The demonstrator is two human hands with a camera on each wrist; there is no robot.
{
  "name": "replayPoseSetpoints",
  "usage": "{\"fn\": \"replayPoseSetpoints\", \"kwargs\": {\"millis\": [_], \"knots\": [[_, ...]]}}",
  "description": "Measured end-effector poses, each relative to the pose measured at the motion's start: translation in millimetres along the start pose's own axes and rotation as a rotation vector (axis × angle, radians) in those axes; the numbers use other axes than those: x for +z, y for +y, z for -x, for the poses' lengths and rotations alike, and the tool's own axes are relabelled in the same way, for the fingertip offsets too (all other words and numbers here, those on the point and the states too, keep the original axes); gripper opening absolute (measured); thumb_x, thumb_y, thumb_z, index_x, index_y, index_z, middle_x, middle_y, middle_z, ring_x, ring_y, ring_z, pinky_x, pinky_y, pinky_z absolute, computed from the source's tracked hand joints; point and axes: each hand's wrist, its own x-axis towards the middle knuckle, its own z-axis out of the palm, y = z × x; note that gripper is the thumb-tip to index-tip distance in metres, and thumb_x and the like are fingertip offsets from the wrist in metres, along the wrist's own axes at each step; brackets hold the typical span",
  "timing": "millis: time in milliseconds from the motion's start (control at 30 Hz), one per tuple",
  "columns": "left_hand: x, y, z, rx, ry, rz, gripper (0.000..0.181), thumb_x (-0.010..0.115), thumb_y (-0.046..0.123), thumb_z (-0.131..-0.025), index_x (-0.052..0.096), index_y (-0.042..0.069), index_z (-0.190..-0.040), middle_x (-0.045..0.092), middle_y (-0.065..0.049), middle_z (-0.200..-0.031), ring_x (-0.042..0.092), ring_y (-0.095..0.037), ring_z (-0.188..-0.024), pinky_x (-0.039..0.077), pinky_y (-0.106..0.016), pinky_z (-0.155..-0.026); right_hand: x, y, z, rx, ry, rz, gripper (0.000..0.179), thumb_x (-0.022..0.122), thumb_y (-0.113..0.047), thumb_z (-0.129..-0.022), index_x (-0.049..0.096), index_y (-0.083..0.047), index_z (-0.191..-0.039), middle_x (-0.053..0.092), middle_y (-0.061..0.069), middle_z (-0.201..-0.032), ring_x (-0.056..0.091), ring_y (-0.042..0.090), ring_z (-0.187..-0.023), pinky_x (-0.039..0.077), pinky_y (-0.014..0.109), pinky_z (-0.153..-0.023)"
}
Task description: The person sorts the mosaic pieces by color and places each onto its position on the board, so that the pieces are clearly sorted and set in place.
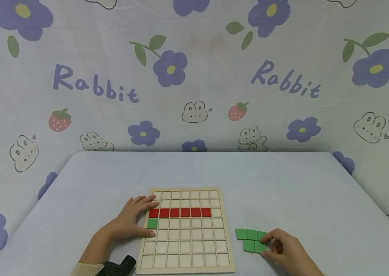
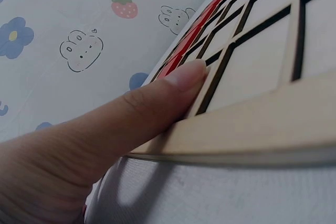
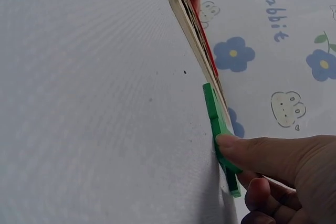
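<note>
The right hand [image 1: 285, 249] pinched a square green tile [image 1: 259, 247] to the right of the pale wooden grid board [image 1: 185, 270], while the left hand [image 1: 130, 220] spread wide over the board's left edge.
Other loose green tiles [image 1: 251, 234] lay with it in two short rows pointing toward the board, the right hand nearer, a narrow strip of white table [image 1: 237, 249] between. On the board, six square red tiles [image 1: 175, 212] ran above a single green tile [image 1: 152, 223].
</note>
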Motion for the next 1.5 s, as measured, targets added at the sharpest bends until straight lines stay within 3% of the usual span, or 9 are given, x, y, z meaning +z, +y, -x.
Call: {"fn": "replayPoseSetpoints", "kwargs": {"millis": [367, 600, 767, 967, 1300, 1500], "knots": [[0.5, 0.6, 0.7, -0.010, 0.001, 0.004, 0.086, 0.080, 0.048, -0.064, 0.048, 0.016, -0.136, 0.034, -0.010, -0.150, 0.022, -0.041, -0.137, 0.002, -0.066, -0.109, -1.2, -0.2, 1.8, -0.096, -0.003, 0.012, 0.029, 0.077, -0.014, -0.073, 0.065, -0.005, -0.097, 0.058, 0.002, -0.088, 0.041, -0.001, -0.061, 0.041, 0.018, -0.051], [0.6, -0.3, 0.4, -0.014, 0.000, 0.017, 0.086, 0.080, 0.049, -0.064, 0.048, 0.016, -0.136, 0.034, -0.009, -0.150, 0.021, -0.040, -0.138, 0.001, -0.064, -0.110, -2.3, 0.7, 1.0, -0.056, -0.037, -0.012, 0.027, 0.076, -0.016, -0.075, 0.065, -0.004, -0.097, 0.064, 0.004, -0.088, 0.045, 0.001, -0.060, 0.043, 0.019, -0.052], [0.9, -2.3, 0.3, -0.015, -0.006, 0.025, 0.086, 0.080, 0.050, -0.064, 0.048, 0.017, -0.136, 0.033, -0.008, -0.150, 0.020, -0.039, -0.139, 0.001, -0.064, -0.111, -6.5, 4.1, -1.3, -0.015, -0.098, -0.089, 0.025, 0.072, -0.020, -0.080, 0.066, -0.001, -0.096, 0.065, 0.006, -0.088, 0.050, 0.002, -0.063, 0.047, 0.020, -0.055], [1.1, -2.1, -0.1, 0.001, -0.005, 0.022, 0.085, 0.080, 0.047, -0.064, 0.048, 0.015, -0.136, 0.033, -0.010, -0.150, 0.021, -0.041, -0.138, 0.001, -0.065, -0.109, -11.3, 5.5, -6.4, -0.046, -0.177, -0.190, 0.029, 0.069, -0.020, -0.082, 0.065, 0.004, -0.097, 0.064, 0.008, -0.086, 0.052, 0.001, -0.063, 0.048, 0.020, -0.054], [0.5, -2.1, 0.2, 0.001, -0.006, 0.003, 0.085, 0.080, 0.048, -0.064, 0.048, 0.015, -0.136, 0.034, -0.010, -0.150, 0.022, -0.041, -0.138, 0.002, -0.065, -0.110, -10.4, 0.1, -11.2, -0.073, -0.152, -0.174, 0.025, 0.068, -0.019, -0.084, 0.066, 0.002, -0.097, 0.066, 0.005, -0.081, 0.050, 0.000, -0.057, 0.046, 0.020, -0.047], [0.3, -2.1, 0.2, -0.012, -0.012, -0.002, 0.085, 0.080, 0.049, -0.064, 0.048, 0.017, -0.137, 0.034, -0.009, -0.150, 0.021, -0.040, -0.138, 0.002, -0.064, -0.110, -4.7, -10.0, -18.3, -0.079, -0.160, -0.218, 0.025, 0.067, -0.018, -0.084, 0.065, 0.003, -0.098, 0.066, 0.005, -0.079, 0.048, 0.001, -0.054, 0.044, 0.019, -0.046]]}}
